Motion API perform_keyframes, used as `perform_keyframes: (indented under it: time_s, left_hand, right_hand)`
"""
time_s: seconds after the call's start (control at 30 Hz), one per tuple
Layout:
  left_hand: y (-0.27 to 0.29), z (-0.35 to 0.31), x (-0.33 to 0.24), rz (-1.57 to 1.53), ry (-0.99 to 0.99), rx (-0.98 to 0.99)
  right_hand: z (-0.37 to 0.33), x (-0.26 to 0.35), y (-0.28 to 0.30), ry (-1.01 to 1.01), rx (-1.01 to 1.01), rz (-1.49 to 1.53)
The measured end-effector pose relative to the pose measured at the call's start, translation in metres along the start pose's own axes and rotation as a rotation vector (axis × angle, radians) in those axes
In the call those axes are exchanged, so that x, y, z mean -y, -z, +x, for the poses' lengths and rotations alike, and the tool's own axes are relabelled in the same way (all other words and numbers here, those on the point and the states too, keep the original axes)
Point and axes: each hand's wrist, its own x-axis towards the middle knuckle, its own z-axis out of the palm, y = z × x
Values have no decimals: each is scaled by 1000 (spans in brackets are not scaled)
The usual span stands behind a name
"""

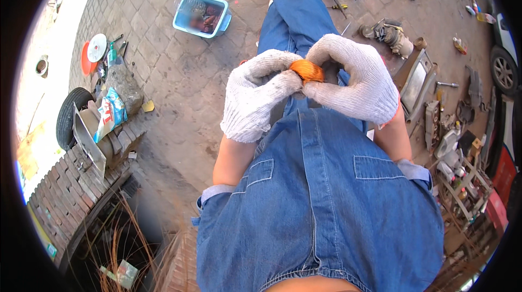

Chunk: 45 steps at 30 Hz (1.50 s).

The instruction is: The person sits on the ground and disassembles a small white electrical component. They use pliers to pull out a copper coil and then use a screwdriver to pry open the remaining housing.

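A small bundle of orange, copper-coloured wire point(308, 70) is held between my two gloved hands, just above my lap. Its fine strands run side by side in a curved, compact coil. My left hand point(254, 93), in a white knitted glove, pinches the bundle's left side with thumb and fingers. From the other side my right hand point(356, 77), gloved the same way, grips the right end. The fingertips partly cover the bundle, so its full length is hidden. Below the hands are the blue denim clothes point(321, 183) I wear.
A light blue plastic bin point(225, 23) with dark reddish pieces stands ahead on the paving. To the left are a tyre point(69, 120), a rock point(124, 86) and a brick edging point(70, 194). A metal machine part point(392, 37) and scattered scrap lie right, near a car wheel point(504, 70).
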Motion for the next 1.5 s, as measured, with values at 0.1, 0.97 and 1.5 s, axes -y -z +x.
perform_keyframes:
  time_s: [0.1,0.97,1.5]
  left_hand:
    - [12,5,9,-141,50,39]
    - [1,-5,-10,91,-112,38]
    - [72,27,5,-468,-103,-235]
  right_hand:
    - [0,-12,1,-42,33,161]
    - [-7,-4,-14,-34,-88,215]
    - [-13,-49,55,-136,-528,311]
